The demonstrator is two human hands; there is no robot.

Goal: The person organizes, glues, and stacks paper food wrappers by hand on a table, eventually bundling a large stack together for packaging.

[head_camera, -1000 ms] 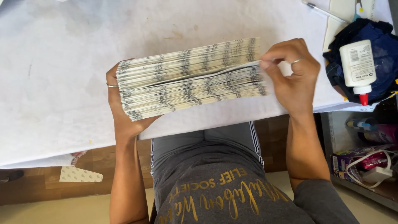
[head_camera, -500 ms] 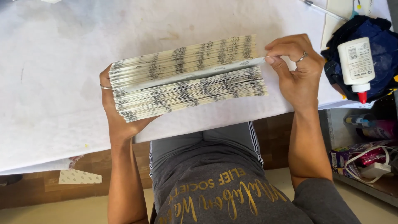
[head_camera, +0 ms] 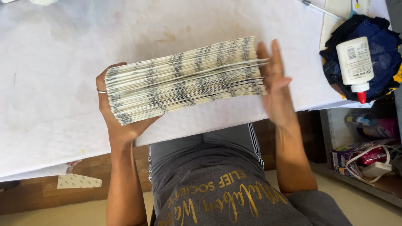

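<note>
Bright, even daylight across the white desk (head_camera: pixel 63 83), slightly washed out beyond the hands. Soft shadow under the paper stack (head_camera: pixel 184 79). Motion blur on the right hand (head_camera: pixel 276 88); left hand (head_camera: pixel 115 121) sharp. Dimmer by the shelf (head_camera: pixel 368 167).

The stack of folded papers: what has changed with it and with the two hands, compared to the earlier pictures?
The right hand let go of the stack of folded papers: earlier its fingers pinched the right end, now it is open and flat beside that end, blurred. The left hand holds the left end as before. The stack stayed above the white sheet, and the glue bottle on the dark blue cloth did not move.
</note>
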